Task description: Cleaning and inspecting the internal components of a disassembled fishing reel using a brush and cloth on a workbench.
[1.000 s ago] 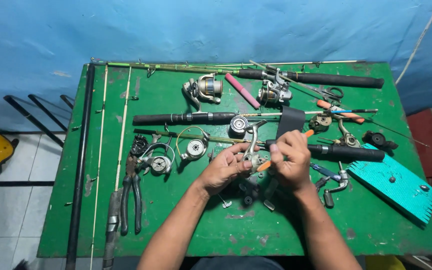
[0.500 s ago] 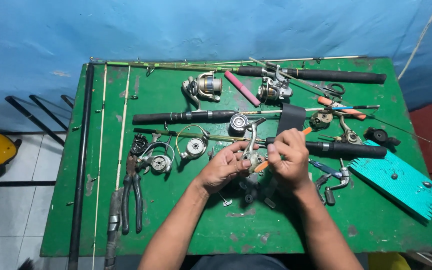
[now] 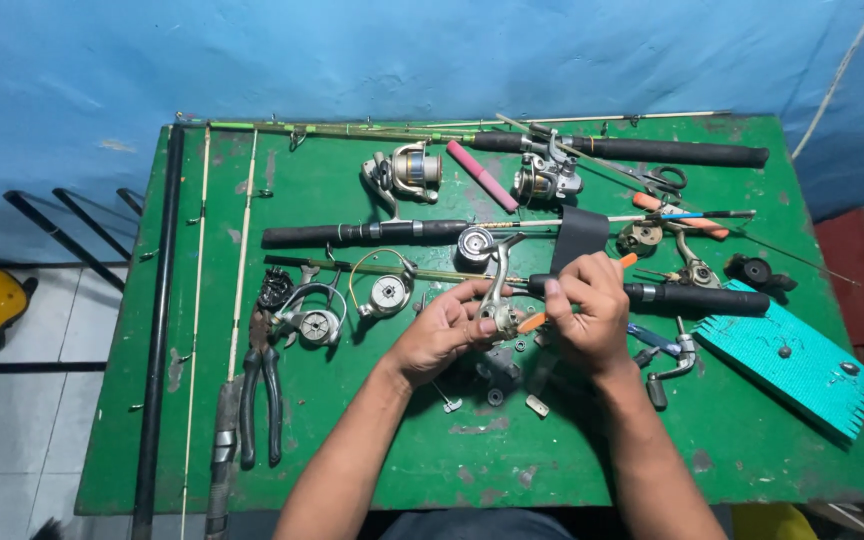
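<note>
My fingers cover most of the small metal reel body (image 3: 497, 312) I am working on, so its lower half and the exact spot where the tool tip meets it cannot be made out. A few tiny loose parts (image 3: 497, 385) lie in the shadow under my wrists, too small to tell apart. The long rods at the left run off the worktop's (image 3: 592, 470) near edge.

The reel body sits above the middle of the green worktop, just in front of a black foam-handled rod (image 3: 697, 296). It is silvery grey, with a thin curved arm rising from it. My left hand (image 3: 442, 335) has its grip curled around the body, thumb on top and fingers pinching the sides. My right hand (image 3: 587, 310) has its grip closed on an orange-handled screwdriver (image 3: 532, 322), the orange end pointing at the reel body; only that short orange piece shows past my fingers.

The worktop is painted wood, scuffed and chipped. Black-handled pliers (image 3: 257, 400) lie to the left, and a turquoise ridged board (image 3: 802, 365) with a notched edge lies to the right.
</note>
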